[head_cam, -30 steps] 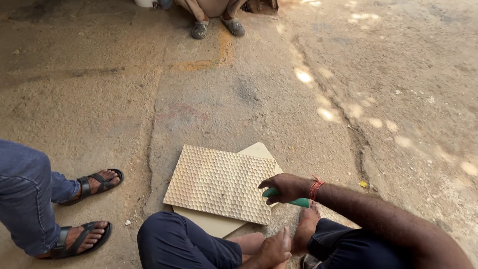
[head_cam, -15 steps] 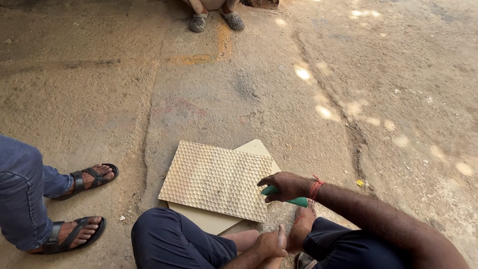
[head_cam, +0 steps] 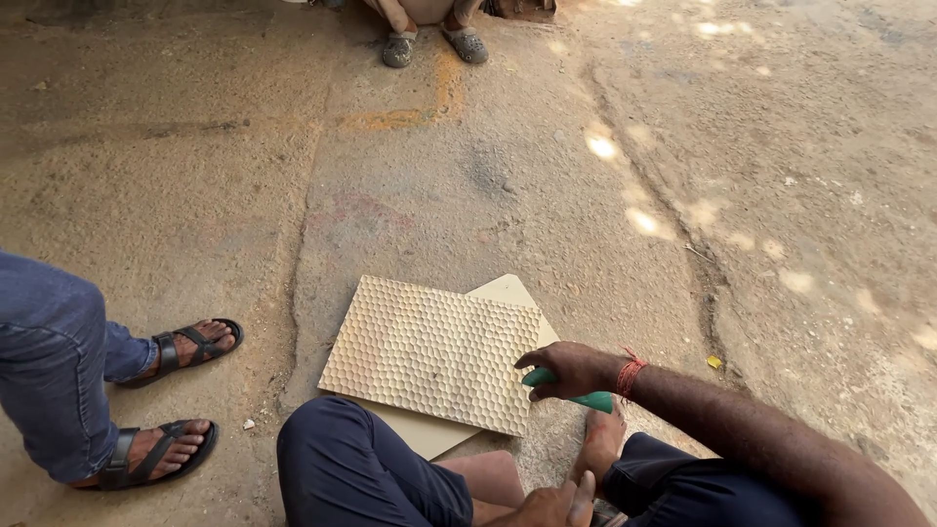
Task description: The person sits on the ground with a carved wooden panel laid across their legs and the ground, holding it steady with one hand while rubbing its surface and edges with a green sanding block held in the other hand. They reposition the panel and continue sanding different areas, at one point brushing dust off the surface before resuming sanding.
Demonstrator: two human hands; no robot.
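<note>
A person sits on a rough concrete floor (head_cam: 468, 176), seen from above by their own head camera. Their right hand (head_cam: 571, 371) is closed around a green-handled tool (head_cam: 576, 395), gripping it firmly at the right edge of a textured panel (head_cam: 429, 351). The panel is pale tan with a honeycomb pattern pressed into it, and it lies flat on the floor just in front of the person's bent knee. Beneath it sits a smooth plain board (head_cam: 508, 291), turned at an angle so its corners poke out at the top and bottom edges. The left hand (head_cam: 551, 505) rests low near the person's bare foot (head_cam: 600, 444), at the bottom edge of the view; whether it holds anything cannot be told.

To the left, well apart from the panel, another person's sandalled feet (head_cam: 171, 400) and blue jeans stand on the floor. At the far top, a third person's shoes (head_cam: 434, 44) show. Open floor spreads beyond the panel's far edge and to its right.
</note>
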